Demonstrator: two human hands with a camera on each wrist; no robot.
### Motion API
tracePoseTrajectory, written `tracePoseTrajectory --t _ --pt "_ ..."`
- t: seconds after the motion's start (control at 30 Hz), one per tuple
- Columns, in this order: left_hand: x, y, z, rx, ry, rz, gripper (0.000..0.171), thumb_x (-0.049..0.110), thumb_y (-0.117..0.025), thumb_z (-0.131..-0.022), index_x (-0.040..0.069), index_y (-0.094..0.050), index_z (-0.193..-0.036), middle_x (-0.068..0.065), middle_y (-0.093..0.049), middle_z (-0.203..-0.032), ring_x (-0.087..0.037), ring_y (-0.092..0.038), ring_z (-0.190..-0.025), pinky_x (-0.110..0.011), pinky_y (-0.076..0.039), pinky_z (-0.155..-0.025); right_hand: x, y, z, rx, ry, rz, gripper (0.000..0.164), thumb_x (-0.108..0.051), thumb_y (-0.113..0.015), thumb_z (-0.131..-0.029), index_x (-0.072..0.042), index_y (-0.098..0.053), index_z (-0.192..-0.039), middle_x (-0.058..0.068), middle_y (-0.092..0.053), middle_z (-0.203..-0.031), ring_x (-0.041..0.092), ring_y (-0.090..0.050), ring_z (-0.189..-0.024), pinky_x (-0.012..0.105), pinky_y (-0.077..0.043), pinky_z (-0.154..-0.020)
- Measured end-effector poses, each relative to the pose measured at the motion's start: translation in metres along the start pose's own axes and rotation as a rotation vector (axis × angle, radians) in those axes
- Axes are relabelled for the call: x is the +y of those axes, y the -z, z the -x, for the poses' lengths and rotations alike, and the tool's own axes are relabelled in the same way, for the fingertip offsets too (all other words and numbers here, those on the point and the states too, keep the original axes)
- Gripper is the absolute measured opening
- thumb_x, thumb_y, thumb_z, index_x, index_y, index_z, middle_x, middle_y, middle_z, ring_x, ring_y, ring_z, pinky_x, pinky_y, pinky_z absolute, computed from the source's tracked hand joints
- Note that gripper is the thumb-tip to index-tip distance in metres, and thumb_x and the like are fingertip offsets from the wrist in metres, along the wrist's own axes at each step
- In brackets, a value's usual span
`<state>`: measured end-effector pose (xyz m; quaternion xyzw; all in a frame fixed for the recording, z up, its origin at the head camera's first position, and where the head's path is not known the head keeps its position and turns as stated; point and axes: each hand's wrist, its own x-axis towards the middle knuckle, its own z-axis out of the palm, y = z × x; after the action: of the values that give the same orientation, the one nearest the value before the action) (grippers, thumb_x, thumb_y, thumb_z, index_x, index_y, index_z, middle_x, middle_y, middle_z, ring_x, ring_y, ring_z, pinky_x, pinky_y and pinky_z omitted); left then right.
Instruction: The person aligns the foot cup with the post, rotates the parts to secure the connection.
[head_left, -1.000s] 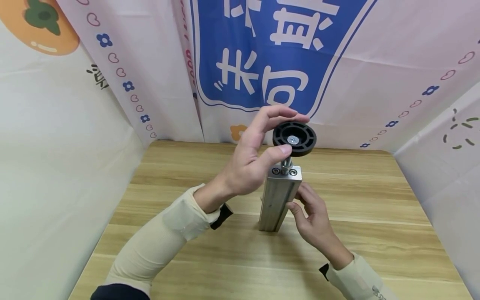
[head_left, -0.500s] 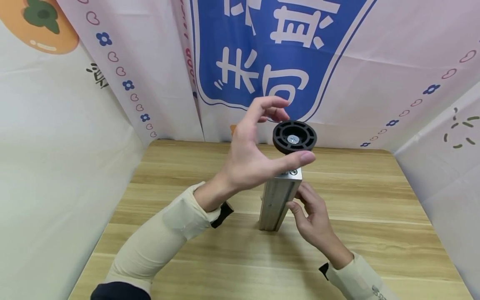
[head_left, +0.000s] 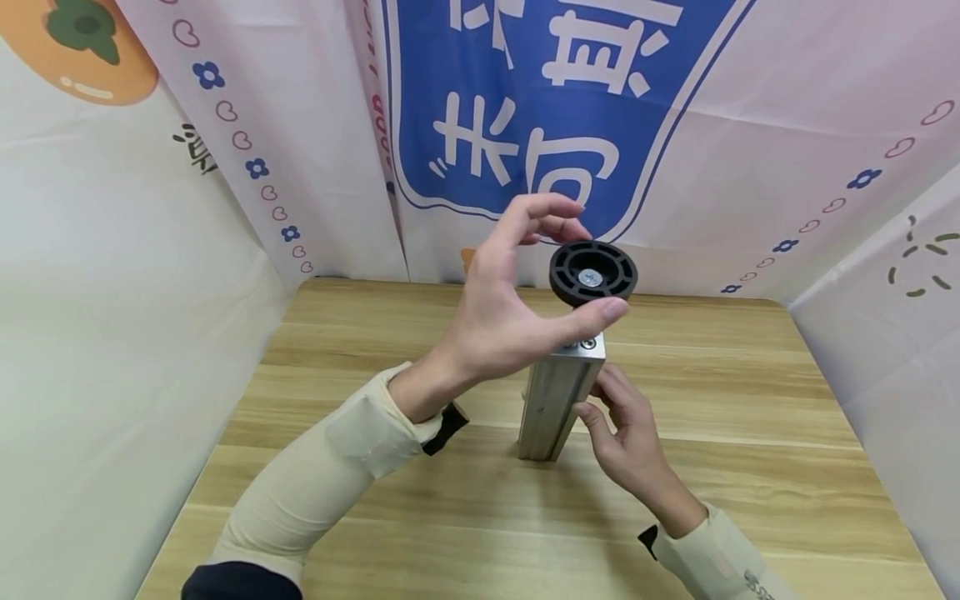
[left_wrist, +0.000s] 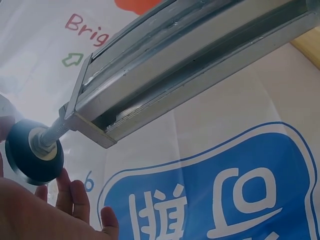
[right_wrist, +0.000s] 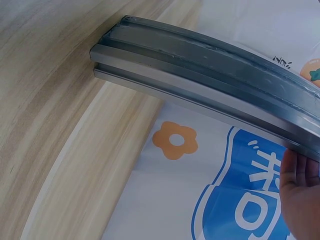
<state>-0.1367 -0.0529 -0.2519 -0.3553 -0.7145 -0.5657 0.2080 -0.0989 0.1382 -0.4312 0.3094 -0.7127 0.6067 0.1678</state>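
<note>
An aluminium profile [head_left: 558, 408] stands upright on the table, its grooved sides showing in both wrist views. From its top end plate a threaded stem [left_wrist: 54, 132] rises to a round black levelling foot [head_left: 592, 273], which has a screw head in its centre. My left hand [head_left: 498, 308] curls round the foot, thumb at its near rim and fingertips at its far rim. In the left wrist view the fingers [left_wrist: 65, 192] lie against the disc's edge. Lower down, my right hand [head_left: 626, 437] holds the profile's right side between thumb and fingers, with some fingers hidden behind it.
The wood-grain table [head_left: 360, 517] ends at a printed cloth backdrop [head_left: 330, 150] with a blue sign. White cloth walls [head_left: 900, 333] rise at the left and right sides.
My left hand lets go of the foot and spreads wider, thumb lower, then comes back in to its rim. The foot shifts very slightly right. My right hand stays put.
</note>
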Motion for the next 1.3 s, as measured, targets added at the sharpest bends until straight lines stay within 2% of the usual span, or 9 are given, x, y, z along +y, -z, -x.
tracePoseTrajectory --t 0.17,0.3,0.43,0.63,0.73,0.83,0.93,1.1,1.3 --pt "-0.0021 0.0001 0.0009 -0.029 0.003 0.119 0.062 0.01 -0.083 -0.08 -0.003 -0.053 -0.133 -0.017 -0.071 -0.123 -0.018 -0.063 -0.122 -0.036 -0.037 -0.119 -0.0009 -0.0003 -0.0002 0.001 -0.01 0.001 0.043 0.021 -0.064 -0.09 0.01 -0.063 -0.131 0.0 -0.063 -0.13 0.007 -0.064 -0.114 0.02 -0.055 -0.1" --pt "-0.0035 0.0003 0.0011 -0.079 -0.014 0.182 0.053 0.012 -0.072 -0.087 -0.006 -0.051 -0.133 -0.022 -0.069 -0.128 -0.022 -0.062 -0.129 -0.038 -0.032 -0.125 -0.0016 -0.0002 -0.0004 0.005 -0.026 0.008 0.044 0.021 -0.064 -0.089 0.009 -0.063 -0.131 0.0 -0.063 -0.13 0.007 -0.064 -0.114 0.02 -0.055 -0.1" --pt "-0.0046 -0.0006 0.0005 -0.145 -0.017 0.232 0.048 0.013 -0.056 -0.093 -0.009 -0.049 -0.134 -0.027 -0.066 -0.133 -0.028 -0.061 -0.132 -0.038 -0.038 -0.122 -0.0016 0.0001 -0.0008 0.011 -0.035 0.011 0.043 0.022 -0.064 -0.089 0.009 -0.064 -0.13 0.0 -0.064 -0.129 0.008 -0.064 -0.112 0.02 -0.056 -0.099" --pt "-0.0015 0.0001 0.0007 -0.194 0.05 0.312 0.049 0.008 -0.04 -0.094 -0.011 -0.046 -0.138 -0.028 -0.06 -0.142 -0.03 -0.06 -0.135 -0.038 -0.05 -0.114 -0.0019 0.0003 -0.0008 0.006 -0.039 0.018 0.042 0.022 -0.064 -0.089 0.009 -0.064 -0.129 0.002 -0.064 -0.128 0.008 -0.065 -0.112 0.02 -0.056 -0.098" --pt "-0.001 -0.0004 -0.0002 -0.158 0.023 0.258 0.049 0.012 -0.043 -0.095 -0.01 -0.048 -0.138 -0.027 -0.06 -0.142 -0.027 -0.058 -0.136 -0.04 -0.045 -0.118 -0.0014 0.0004 -0.0008 0.005 -0.037 0.015 0.044 0.022 -0.064 -0.089 0.009 -0.064 -0.131 0.002 -0.064 -0.129 0.008 -0.065 -0.113 0.02 -0.056 -0.099" --pt "-0.0009 -0.0013 -0.0008 -0.081 -0.019 0.139 0.052 0.021 -0.058 -0.092 -0.007 -0.052 -0.135 -0.022 -0.064 -0.137 -0.022 -0.057 -0.134 -0.039 -0.039 -0.118 -0.0004 0.0001 -0.0007 0.006 -0.024 0.002 0.044 0.022 -0.064 -0.089 0.01 -0.063 -0.131 0.001 -0.064 -0.13 0.008 -0.065 -0.113 0.021 -0.056 -0.099" --pt "0.0003 -0.0011 -0.0007 -0.02 -0.015 0.033 0.06 0.024 -0.075 -0.084 -0.002 -0.056 -0.134 -0.014 -0.066 -0.131 -0.016 -0.057 -0.126 -0.037 -0.038 -0.113 0.001 -0.0001 -0.0005 0.005 -0.001 -0.009 0.043 0.021 -0.064 -0.089 0.01 -0.063 -0.131 0.0 -0.063 -0.13 0.007 -0.064 -0.113 0.021 -0.055 -0.099" --pt "0.0017 -0.0006 -0.0006 -0.002 0.007 -0.056 0.076 0.022 -0.092 -0.072 0.002 -0.056 -0.136 -0.009 -0.065 -0.126 -0.013 -0.057 -0.116 -0.034 -0.04 -0.107 0.003 0.0004 0.0003 0.002 0.03 -0.014 0.041 0.018 -0.065 -0.092 0.011 -0.063 -0.132 0.001 -0.063 -0.13 0.007 -0.063 -0.114 0.02 -0.055 -0.099" --pt "0.0014 -0.001 -0.0013 0.023 0.002 -0.116 0.078 0.025 -0.095 -0.069 0.003 -0.057 -0.133 -0.007 -0.067 -0.115 -0.013 -0.059 -0.108 -0.037 -0.041 -0.102 0.0027 0.0007 0.0003 0.005 0.028 -0.011 0.041 0.018 -0.065 -0.091 0.011 -0.063 -0.131 0.001 -0.063 -0.13 0.007 -0.063 -0.114 0.02 -0.055 -0.099"
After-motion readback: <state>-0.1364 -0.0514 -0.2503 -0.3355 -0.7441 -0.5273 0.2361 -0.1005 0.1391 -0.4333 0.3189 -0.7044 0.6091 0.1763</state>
